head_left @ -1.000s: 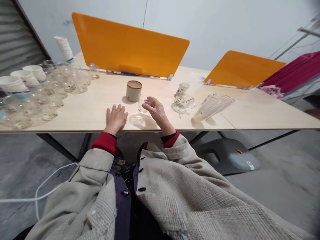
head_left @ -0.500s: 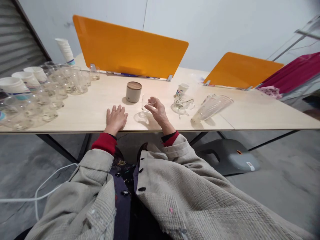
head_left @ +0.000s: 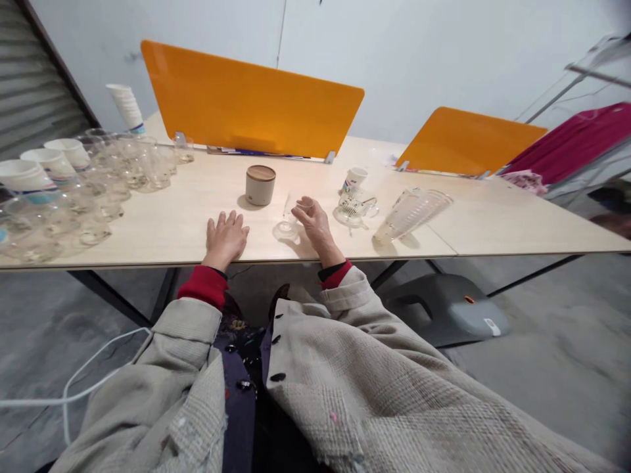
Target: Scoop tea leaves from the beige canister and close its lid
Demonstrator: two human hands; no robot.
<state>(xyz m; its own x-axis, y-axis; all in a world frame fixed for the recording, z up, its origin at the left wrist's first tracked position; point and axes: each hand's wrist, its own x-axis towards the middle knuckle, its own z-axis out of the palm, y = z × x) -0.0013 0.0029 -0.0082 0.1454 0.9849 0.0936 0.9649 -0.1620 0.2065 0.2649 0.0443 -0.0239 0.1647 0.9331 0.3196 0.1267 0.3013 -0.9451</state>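
My right hand [head_left: 314,223] grips the rim of a small clear glass [head_left: 290,215], which stands low on the pale wooden table [head_left: 162,220] just in front of me. My left hand [head_left: 225,236] lies flat on the table near its front edge, fingers spread, holding nothing. A white jar with a wooden lid [head_left: 260,185] stands just beyond the glass. To the right are a clear glass teapot [head_left: 353,206] and a small paper cup [head_left: 354,177].
A ribbed clear pitcher [head_left: 410,213] lies on its side at the right. Several glasses [head_left: 123,164] and paper cups [head_left: 46,164] crowd the table's left end. Two orange dividers [head_left: 246,98] stand at the back. A grey stool [head_left: 444,309] sits under the table.
My right hand has brought the small glass down from above the table to the tabletop. The left hand has stayed flat in place.
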